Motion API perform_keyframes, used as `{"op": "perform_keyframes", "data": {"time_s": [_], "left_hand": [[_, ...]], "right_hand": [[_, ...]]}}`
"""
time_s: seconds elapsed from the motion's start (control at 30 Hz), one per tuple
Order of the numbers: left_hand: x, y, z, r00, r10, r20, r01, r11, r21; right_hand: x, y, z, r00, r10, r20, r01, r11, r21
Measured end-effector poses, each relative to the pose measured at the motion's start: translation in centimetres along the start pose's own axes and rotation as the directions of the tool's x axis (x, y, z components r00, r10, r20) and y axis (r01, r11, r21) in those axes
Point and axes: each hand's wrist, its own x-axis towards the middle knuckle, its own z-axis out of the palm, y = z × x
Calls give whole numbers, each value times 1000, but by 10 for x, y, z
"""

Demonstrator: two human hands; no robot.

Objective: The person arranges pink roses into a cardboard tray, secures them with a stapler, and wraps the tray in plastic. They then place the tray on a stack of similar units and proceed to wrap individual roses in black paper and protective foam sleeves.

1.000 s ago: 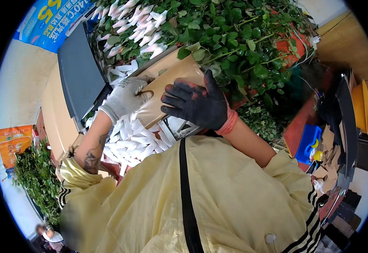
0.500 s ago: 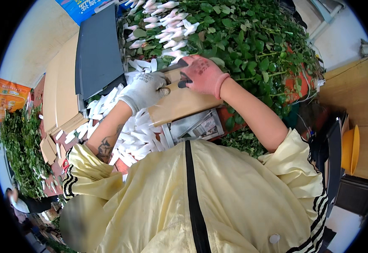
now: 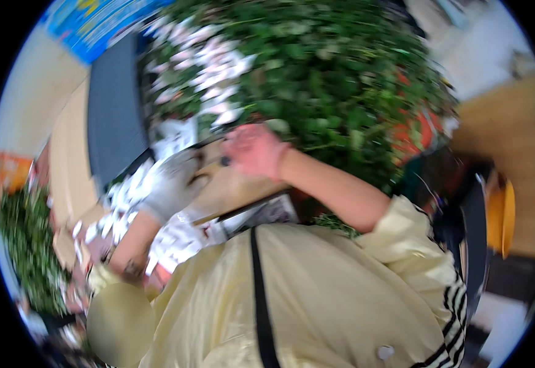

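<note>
Both my hands are gloved and rest at a brown cardboard sheet (image 3: 227,193) in front of me. My left hand (image 3: 172,184), in a white-grey glove, is closed at the sheet's left side; motion blurs its fingertips. My right hand (image 3: 255,150), in a pink glove with dark fingertips, is closed over the sheet's far part. Just beyond lie flower buds in whitish sleeves (image 3: 215,80), in rows, with leafy green stems (image 3: 323,80) stretching to the right. Loose white sleeves (image 3: 184,239) are heaped beside and below my left hand.
A dark grey board (image 3: 114,110) and stacked tan cardboard (image 3: 71,153) stand to the left. Farther left is another leafy pile (image 3: 28,251). A blue printed package (image 3: 102,24) lies at the far left. At right is a yellow round object (image 3: 500,218).
The whole view has shifted and blurred, so my hands and the cardboard appear lower and farther left. Both hands stay at the sheet. A dark line now shows along its near edge.
</note>
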Motion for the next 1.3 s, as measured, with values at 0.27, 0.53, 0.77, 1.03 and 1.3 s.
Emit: {"op": "perform_keyframes", "data": {"time_s": [0.27,0.53,0.77,1.03,1.3], "left_hand": [[-4,-16,41,987,-150,-50,147,987,-62],[-52,-20,34,745,-311,-590,398,917,18],[-211,-99,66,689,-552,-470,642,766,41],[-170,-157,45,813,-560,161,493,808,323],[-142,-97,-48,520,-798,307,603,596,530]], "right_hand": [[-9,-4,-14,984,108,-144,-77,976,202],[18,-55,-39,985,102,137,-144,929,340],[27,-51,-40,998,26,53,-45,910,412],[27,-47,-34,966,76,249,-180,885,429],[19,-45,-18,996,56,-70,-24,920,392]]}}
